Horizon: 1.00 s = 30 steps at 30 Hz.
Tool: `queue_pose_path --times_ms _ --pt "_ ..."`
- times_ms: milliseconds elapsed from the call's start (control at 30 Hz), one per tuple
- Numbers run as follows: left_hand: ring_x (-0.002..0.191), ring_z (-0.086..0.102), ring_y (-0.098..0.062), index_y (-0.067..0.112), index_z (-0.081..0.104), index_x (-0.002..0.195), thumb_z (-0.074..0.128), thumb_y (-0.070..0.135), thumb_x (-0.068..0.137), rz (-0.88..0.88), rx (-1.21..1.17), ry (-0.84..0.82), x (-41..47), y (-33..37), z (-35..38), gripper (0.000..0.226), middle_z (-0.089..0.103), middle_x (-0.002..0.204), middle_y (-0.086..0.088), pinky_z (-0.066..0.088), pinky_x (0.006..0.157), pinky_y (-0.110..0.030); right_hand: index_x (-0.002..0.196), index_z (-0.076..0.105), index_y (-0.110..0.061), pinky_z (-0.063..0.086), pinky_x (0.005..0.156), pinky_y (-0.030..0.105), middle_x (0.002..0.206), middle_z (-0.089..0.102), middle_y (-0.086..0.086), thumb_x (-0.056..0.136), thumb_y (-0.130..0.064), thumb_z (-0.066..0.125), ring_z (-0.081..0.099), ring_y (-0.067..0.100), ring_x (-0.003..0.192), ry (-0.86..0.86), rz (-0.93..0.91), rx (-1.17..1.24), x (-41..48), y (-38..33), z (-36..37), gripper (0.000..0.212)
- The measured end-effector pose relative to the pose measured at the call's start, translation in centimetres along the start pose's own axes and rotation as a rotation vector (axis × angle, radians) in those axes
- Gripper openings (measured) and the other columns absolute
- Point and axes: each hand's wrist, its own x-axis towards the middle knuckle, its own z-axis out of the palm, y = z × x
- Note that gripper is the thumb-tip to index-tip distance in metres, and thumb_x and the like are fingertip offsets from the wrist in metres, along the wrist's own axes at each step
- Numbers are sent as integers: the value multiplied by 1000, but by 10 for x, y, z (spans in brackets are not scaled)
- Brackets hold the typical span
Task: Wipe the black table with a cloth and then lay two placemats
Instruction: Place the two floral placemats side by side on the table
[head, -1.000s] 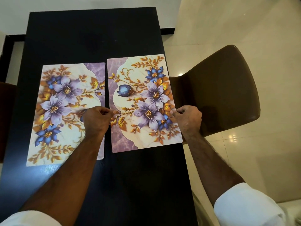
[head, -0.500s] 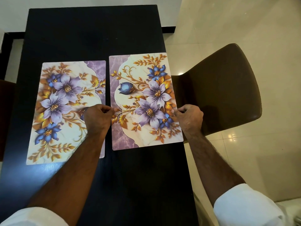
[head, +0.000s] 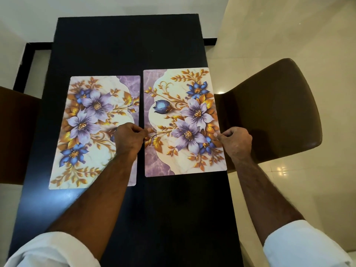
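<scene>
Lying straighter than before, the right placemat [head: 183,120] sits on the black table [head: 125,45]. Its opposite edges are pinched by left hand [head: 131,139] and right hand [head: 237,141].

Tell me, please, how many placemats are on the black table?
2. The left placemat lies flat, partly under the left forearm; the right placemat sits beside it, apart, its side edges held by the left hand and right hand.

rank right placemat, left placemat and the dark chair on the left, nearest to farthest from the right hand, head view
1. right placemat: the right hand pinches its right edge.
2. left placemat: across a narrow gap, on the table's left half.
3. dark chair: beyond the table's left edge.
</scene>
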Motion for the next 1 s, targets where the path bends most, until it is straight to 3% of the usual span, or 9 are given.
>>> queue_pose_path --times_ms 100,200,267,367,533,700,800,933,1000 --pt "81 75 -21 12 82 95 92 43 90 37 -113 79 -3 -12 -25 32 80 88 0 67 85 -43 120 73 -13 65 80 38 113 78 5 100 -41 80 73 16 94 114 -40 16 -25 -16 0 35" --pt "90 76 -24 14 80 100 89 44 93 59 -108 152 -1 -47 -68 32 79 94 0 65 87 -45 118 76 -15 64 84 38 110 79 2 101 -45 78 72 16 93 136 -208 -17 -82 -54 22 35" --pt "111 72 -33 13 75 119 88 51 91 19 27 207 7 -75 -99 49 76 116 -9 61 98 -51 121 77 -17 62 89 38 110 79 0 102 -46 77 74 18 96 5 -346 -64 -129 -84 55 35" --pt "140 49 -48 7 53 149 89 66 82 -182 326 240 23 -104 -136 96 51 151 -25 48 112 -61 126 75 -17 61 94 40 116 77 3 104 -45 73 73 23 105 -170 -464 -132 -184 -123 110 35" --pt "147 41 -48 2 41 156 88 80 72 -210 432 114 46 -125 -168 124 40 158 -27 45 115 -62 146 57 -14 57 101 40 146 57 12 104 -53 69 59 30 133 -204 -396 -426 -227 -165 172 58" --pt "142 50 -42 -1 48 150 89 78 73 -141 413 61 59 -131 -177 117 50 151 -23 48 114 -53 141 64 -13 56 102 39 150 51 14 101 -51 75 57 31 134 -133 -350 -605 -239 -175 196 56" --pt "133 60 -38 4 59 143 92 68 77 -227 278 58 75 -139 -180 97 60 144 -18 56 107 -51 139 68 -14 56 103 38 150 52 12 102 -46 76 59 29 132 -114 -331 -650 -242 -182 201 49" --pt "96 78 -26 19 80 98 83 69 82 -268 91 -86 90 -146 -184 52 84 89 0 64 93 -47 140 68 -14 56 106 40 152 52 13 102 -51 75 59 30 135 -140 -304 -695 -244 -188 205 54" --pt "106 76 -29 16 76 112 83 74 78 -282 89 -106 88 -140 -184 67 83 108 -3 61 98 -47 138 70 -15 55 107 41 150 52 12 101 -54 75 58 30 134 -121 -316 -736 -246 -188 206 54"
